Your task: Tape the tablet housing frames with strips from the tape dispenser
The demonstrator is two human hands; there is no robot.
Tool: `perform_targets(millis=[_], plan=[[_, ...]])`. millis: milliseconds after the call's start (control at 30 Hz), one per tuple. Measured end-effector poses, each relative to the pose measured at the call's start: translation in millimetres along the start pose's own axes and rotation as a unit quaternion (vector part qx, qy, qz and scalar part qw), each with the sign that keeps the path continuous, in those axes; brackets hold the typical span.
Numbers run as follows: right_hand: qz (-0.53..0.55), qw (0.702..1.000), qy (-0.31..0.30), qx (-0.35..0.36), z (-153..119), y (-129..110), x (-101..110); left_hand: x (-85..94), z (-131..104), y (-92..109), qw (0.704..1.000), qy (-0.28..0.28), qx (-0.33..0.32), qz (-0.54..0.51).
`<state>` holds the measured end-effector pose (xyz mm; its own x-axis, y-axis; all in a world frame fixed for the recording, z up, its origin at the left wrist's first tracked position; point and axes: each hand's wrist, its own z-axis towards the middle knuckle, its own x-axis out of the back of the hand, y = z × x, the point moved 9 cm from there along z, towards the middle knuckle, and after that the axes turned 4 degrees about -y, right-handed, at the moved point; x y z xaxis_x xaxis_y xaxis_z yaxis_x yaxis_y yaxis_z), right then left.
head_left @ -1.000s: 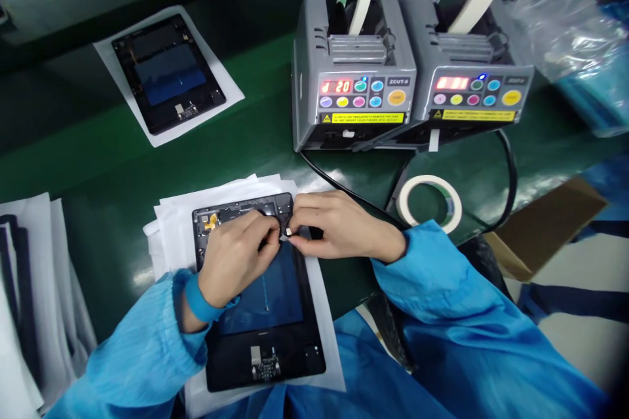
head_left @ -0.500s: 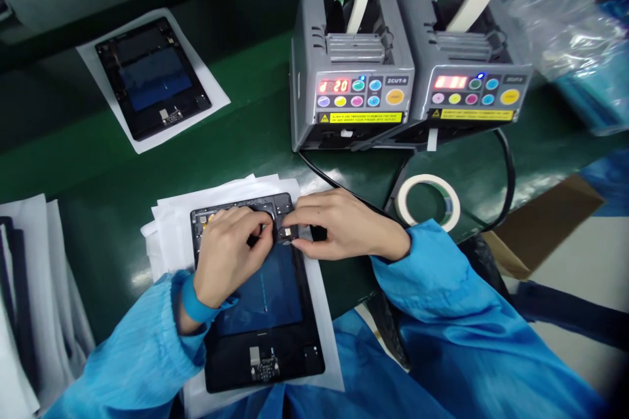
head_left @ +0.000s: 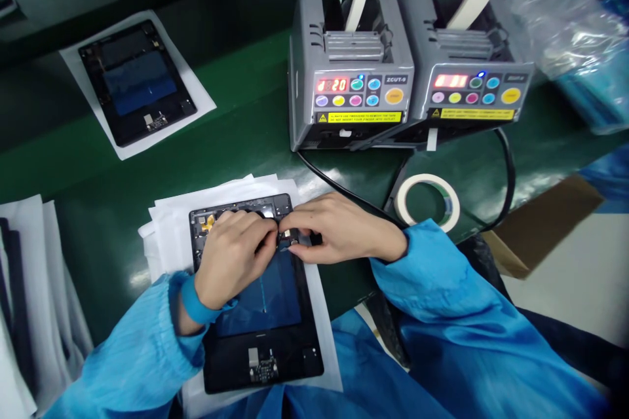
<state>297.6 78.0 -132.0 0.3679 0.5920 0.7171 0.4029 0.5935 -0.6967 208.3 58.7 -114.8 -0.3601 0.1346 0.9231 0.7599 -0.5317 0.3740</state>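
An opened tablet housing (head_left: 309, 314), black with a blue inner panel and bare circuit parts, lies on a stack of white sheets (head_left: 170, 219). Over its upper part, my left hand (head_left: 236, 252) has thumb and forefinger pinched together; whatever sits between them is too small or hidden to name. My right hand (head_left: 331, 229) comes in from the right, its thumb and forefinger at a small metal-faced part (head_left: 289, 234) in the tablet's upper right corner. The fingertips of both hands nearly meet there. A blue band (head_left: 196, 301) circles my left wrist.
Two grey tape dispensers (head_left: 351, 52) (head_left: 476, 52) stand behind, with a black cable running before them. A tape roll (head_left: 401, 203) lies at right, near a cardboard box (head_left: 545, 226). A second tablet housing (head_left: 184, 95) rests at back left; layered white sheets (head_left: 59, 288) sit at left.
My left hand's pinched fingertips have shifted slightly right, closer to my right hand's fingertips. My right hand stays at the tablet's upper right corner. The view has shifted a little.
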Motion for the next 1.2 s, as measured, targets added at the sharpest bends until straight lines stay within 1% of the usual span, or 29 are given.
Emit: perform_targets(millis=[133,233,367,467,600,733,800,833,933,1000,1033,1100,1200], plan=[[0.012,1.000,-0.009,0.005,0.3,0.6,-0.8,-3.3,-0.4,-0.4,1.000,-0.005,0.007,-0.013],[-0.027,1.000,-0.004,0.014,0.1,-3.3,-1.8,-4.0,0.2,-5.2,0.999,0.000,0.027,-0.032],[-0.134,0.988,0.037,0.060,-6.0,-24.2,1.5,-3.9,0.4,-11.4,0.997,0.008,0.047,-0.062],[-0.186,0.978,0.036,0.083,-12.2,-39.7,-3.0,-4.9,-0.4,-15.1,0.995,0.011,0.054,-0.084],[-0.243,0.968,0.012,0.057,-13.1,-45.3,-14.5,-6.6,-1.3,-18.7,0.993,0.011,0.060,-0.103],[-0.260,0.965,-0.001,0.037,-11.1,-44.7,-20.4,-4.9,-1.1,-19.0,0.993,0.013,0.064,-0.103],[-0.233,0.972,0.000,0.039,-12.6,-41.8,-20.0,-3.7,-0.7,-18.7,0.993,0.015,0.062,-0.101],[-0.202,0.978,0.010,0.044,-14.3,-39.7,-17.8,-3.3,-0.5,-18.6,0.993,0.016,0.061,-0.101],[-0.061,0.995,0.070,0.045,-20.9,-24.8,-4.7,-2.4,-0.4,-17.6,0.994,0.021,0.051,-0.098],[0.019,0.994,0.105,0.032,-24.3,-10.3,2.3,-2.2,-1.2,-14.8,0.996,0.022,0.041,-0.082],[0.043,0.992,0.113,0.026,-24.9,-4.1,3.8,-2.6,-1.7,-11.8,0.997,0.019,0.032,-0.065],[0.066,0.991,0.116,0.019,-24.2,3.7,3.9,-4.5,-3.2,-2.0,1.000,0.008,0.003,-0.015],[0.066,0.992,0.106,0.016,-20.9,7.3,1.5,-9.1,-5.7,14.5,0.997,-0.011,-0.047,0.057]])
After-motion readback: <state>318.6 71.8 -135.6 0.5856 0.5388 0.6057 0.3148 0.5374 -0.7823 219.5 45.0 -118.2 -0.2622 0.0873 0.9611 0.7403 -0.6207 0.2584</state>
